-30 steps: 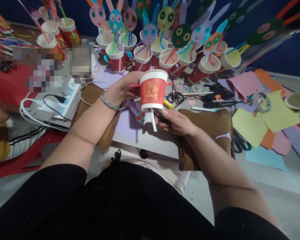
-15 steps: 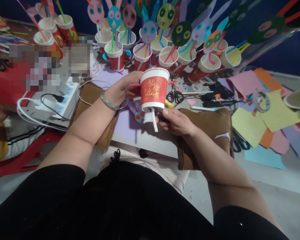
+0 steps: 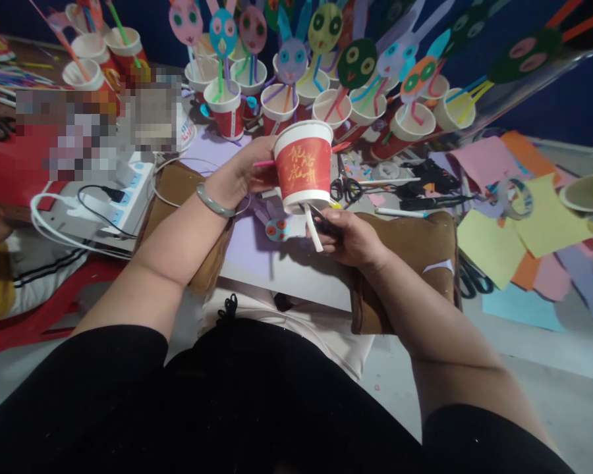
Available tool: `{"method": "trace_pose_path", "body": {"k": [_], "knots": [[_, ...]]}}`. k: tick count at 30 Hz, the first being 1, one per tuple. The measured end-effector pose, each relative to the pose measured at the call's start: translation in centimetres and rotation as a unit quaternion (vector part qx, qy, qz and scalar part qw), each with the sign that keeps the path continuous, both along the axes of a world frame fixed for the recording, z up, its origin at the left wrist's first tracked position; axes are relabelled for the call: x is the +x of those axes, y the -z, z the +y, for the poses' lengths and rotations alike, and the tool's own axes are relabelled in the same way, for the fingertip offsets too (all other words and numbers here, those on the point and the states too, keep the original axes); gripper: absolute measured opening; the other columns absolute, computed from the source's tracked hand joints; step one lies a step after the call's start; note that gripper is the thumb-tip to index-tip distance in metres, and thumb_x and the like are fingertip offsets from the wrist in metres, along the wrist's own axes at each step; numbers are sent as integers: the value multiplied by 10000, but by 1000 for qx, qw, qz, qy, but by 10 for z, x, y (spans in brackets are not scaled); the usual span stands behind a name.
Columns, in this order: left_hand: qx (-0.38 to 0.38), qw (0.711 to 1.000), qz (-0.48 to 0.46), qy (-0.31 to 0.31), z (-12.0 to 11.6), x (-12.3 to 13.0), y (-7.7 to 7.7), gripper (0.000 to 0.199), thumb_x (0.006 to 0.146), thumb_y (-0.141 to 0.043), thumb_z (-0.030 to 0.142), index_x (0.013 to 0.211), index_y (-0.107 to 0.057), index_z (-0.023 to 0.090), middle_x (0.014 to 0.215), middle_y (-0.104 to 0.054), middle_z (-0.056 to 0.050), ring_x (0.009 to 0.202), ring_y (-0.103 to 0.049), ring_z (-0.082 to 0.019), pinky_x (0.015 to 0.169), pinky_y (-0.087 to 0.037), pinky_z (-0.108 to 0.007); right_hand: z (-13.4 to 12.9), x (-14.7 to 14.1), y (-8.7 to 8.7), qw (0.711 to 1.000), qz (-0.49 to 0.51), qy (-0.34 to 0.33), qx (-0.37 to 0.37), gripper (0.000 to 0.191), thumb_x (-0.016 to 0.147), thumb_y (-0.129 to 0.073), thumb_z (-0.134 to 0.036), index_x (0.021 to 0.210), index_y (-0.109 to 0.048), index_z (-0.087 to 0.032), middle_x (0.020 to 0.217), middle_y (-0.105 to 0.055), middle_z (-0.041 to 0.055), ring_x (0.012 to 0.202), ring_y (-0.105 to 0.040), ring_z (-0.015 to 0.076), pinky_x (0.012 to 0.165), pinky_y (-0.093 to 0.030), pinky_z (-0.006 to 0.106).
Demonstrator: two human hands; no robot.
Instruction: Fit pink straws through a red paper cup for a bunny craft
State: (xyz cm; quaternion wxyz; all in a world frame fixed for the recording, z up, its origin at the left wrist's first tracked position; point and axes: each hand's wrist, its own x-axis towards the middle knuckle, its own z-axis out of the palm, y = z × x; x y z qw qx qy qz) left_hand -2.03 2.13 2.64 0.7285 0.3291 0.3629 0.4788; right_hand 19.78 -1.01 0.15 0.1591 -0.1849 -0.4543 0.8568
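Note:
My left hand [image 3: 250, 168] is closed round the far left side of a red and white paper cup [image 3: 302, 164] with gold lettering. The cup hangs above the work surface, its bottom facing partly toward me. A white straw [image 3: 313, 229] sticks out below it. Pink and orange-red straw ends show at the cup's two sides. My right hand [image 3: 358, 240] is closed on black scissors [image 3: 327, 224], held at the cup's bottom beside the white straw; the cup and fingers partly hide them. Below lies a light-blue paper rabbit face [image 3: 277, 229] with orange eyes.
Cups with straw-mounted paper faces [image 3: 292, 61] stand in rows behind. A second pair of scissors [image 3: 346, 189], tape [image 3: 516, 197] and coloured paper [image 3: 538, 220] lie to the right. Brown pads [image 3: 405, 263] flank the work surface. A power strip [image 3: 131, 197] with cables and another person's arm are left.
The cup has risen slightly and tipped, and the straw under it now slants more to the right. My right hand has shifted a little, showing more of the scissors.

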Motion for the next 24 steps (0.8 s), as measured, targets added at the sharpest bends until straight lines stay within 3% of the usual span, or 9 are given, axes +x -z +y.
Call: {"method": "trace_pose_path", "body": {"k": [7,13,24], "knots": [[-2,1000,6,-6,3,0,0,311,918,-431,86,692,-641,124,662,-662,-66,692,-719,-195,759,-594,-327,-4,2,-3,1000,19,-10,1,449,882,-743,-597,823,-598,-175,569,-230,-111,480,-115,44,405,-136,168],[-6,1000,18,2,-1,5,-9,340,913,-435,43,623,-595,119,607,-619,-27,609,-679,-140,741,-574,-280,-3,3,0,999,-4,-33,10,526,873,-722,-671,833,-611,-159,550,-268,-109,460,-152,38,400,-131,178],[3,999,-22,26,-8,6,-16,400,978,-369,17,721,-667,87,682,-727,-104,624,-716,-169,706,-617,-298,-3,2,-5,999,-14,-34,5,513,846,-765,-639,804,-647,-141,513,-274,-110,444,-167,37,414,-121,201]]}}
